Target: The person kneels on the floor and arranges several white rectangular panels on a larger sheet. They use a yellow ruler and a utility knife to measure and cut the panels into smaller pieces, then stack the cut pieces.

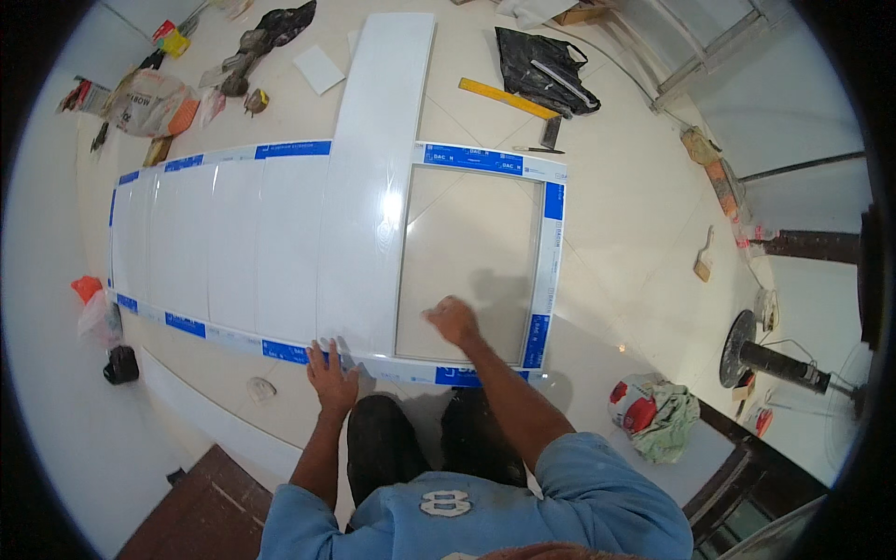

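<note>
A long white panel (373, 112) lies across a rectangular frame (553, 271) covered in blue and white film, its far end sticking out well past the frame's far side. To its left, several white panels (233, 243) fill the frame side by side. My left hand (332, 375) rests with fingers spread on the near rail, by the near end of the long panel. My right hand (454, 322) is curled into a fist over the frame's open right section, just right of the long panel's edge. Slight blur softens its fingers, and nothing shows in them.
Beyond the frame lie a yellow-bladed square (509, 97), a black bag (541, 70), a tape measure (256, 101) and a plastic bag (154, 103). A paintbrush (704, 257) and a fan (775, 359) are at right. A cloth (667, 420) sits near my right elbow.
</note>
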{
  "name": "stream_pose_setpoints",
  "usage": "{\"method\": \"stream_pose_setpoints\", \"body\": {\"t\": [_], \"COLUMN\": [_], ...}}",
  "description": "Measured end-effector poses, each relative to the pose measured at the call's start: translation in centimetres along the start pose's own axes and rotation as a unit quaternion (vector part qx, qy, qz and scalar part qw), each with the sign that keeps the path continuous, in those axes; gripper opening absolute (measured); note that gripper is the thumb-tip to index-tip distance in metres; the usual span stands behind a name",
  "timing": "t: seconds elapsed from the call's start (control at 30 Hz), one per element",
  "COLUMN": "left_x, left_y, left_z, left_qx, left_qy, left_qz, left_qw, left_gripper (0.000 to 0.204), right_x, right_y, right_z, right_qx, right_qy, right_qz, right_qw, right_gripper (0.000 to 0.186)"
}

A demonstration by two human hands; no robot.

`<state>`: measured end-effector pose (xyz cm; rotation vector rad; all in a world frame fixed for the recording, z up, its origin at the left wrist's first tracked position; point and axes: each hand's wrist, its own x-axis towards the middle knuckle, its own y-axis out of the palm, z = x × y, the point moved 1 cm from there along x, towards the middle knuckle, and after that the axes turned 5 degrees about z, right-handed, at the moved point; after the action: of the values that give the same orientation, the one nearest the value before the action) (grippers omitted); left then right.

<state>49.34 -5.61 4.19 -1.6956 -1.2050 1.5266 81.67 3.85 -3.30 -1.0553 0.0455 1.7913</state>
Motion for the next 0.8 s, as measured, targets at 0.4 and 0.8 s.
{"method": "stream_pose_setpoints", "body": {"t": [0.4, 0.8], "left_x": [3.5, 3.5], "left_y": [9.4, 5.0], "left_z": [1.8, 0.0], "left_qx": [-0.279, -0.205], "left_qy": [-0.251, -0.241], "left_qz": [-0.076, 0.033], "left_qw": [0.924, 0.948], "left_gripper": [0.16, 0.163], "right_x": [7.6, 7.8], "right_y": [2.6, 4.9], "right_z": [4.8, 4.9], "right_qx": [0.323, 0.289], "right_qy": [0.017, 0.03], "right_qz": [0.129, 0.101], "right_qw": [0.937, 0.951], "right_gripper": [0.04, 0.032]}}
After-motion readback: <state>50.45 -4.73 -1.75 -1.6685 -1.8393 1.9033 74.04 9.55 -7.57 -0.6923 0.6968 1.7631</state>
